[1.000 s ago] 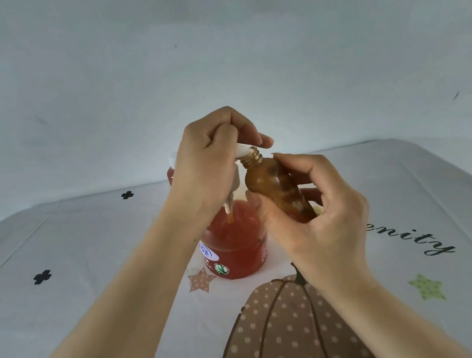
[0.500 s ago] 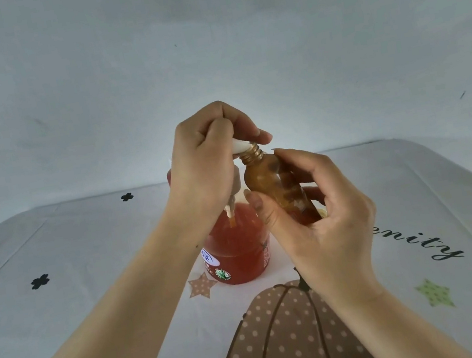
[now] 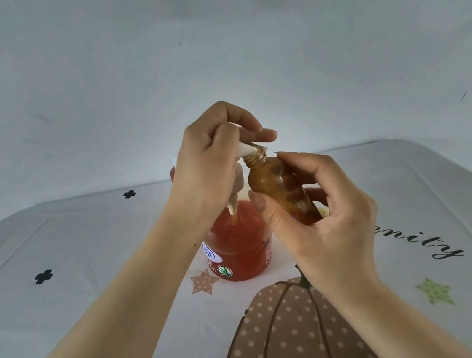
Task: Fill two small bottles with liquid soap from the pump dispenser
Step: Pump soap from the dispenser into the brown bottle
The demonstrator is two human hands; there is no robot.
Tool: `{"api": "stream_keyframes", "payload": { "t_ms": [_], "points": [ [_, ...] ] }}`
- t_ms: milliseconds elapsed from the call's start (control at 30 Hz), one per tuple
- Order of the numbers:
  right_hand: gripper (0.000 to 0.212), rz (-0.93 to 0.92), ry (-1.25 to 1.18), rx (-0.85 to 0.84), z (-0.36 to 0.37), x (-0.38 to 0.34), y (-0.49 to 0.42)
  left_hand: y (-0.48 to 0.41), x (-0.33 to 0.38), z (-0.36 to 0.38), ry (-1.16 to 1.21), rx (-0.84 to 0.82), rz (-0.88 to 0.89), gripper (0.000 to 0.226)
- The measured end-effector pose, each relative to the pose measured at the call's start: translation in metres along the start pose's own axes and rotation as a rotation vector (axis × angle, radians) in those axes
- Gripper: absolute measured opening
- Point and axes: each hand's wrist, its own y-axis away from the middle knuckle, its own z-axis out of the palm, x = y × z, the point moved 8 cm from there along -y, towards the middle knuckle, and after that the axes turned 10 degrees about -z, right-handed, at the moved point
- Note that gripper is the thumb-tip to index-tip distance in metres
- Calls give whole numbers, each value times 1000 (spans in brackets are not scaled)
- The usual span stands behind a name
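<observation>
A red soap dispenser (image 3: 239, 240) stands on the table at the centre. My left hand (image 3: 210, 164) covers its white pump head (image 3: 244, 148), fingers curled over the top. My right hand (image 3: 325, 214) grips a small amber bottle (image 3: 277, 190), tilted with its threaded open neck right under the pump spout. The bottle holds amber soap. A small pale round thing (image 3: 323, 212), partly hidden, shows behind my right hand; a second bottle is not in view.
The table carries a white cloth (image 3: 87, 266) printed with a dotted brown pumpkin (image 3: 286, 336), stars, black clovers and black lettering at the right. A plain grey wall rises behind.
The pump head and my left hand have risen a little. My right hand has kept the bottle's neck under the spout.
</observation>
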Motion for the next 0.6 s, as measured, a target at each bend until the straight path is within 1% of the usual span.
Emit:
{"api": "stream_keyframes", "payload": {
  "t_ms": [133, 233, 333, 500, 600],
  "points": [
    [40, 27, 0, -27, 0, 4, 3, 1, -4, 2, -81, -62, -17, 30],
    [38, 36, 8, -27, -1, 5, 3, 2, -7, 3, -124, -64, -47, 35],
    [38, 32, 0, -19, 0, 4, 2, 2, -4, 1, -126, -16, -37, 37],
    [42, -22, 21, 5, 1, -1, -3, 4, 6, -2, -52, 86, 64, 30],
    [43, -40, 51, -3, 1, -2, -3, 5, 7, -5, -12, 109, 36, 30]
  ]
}}
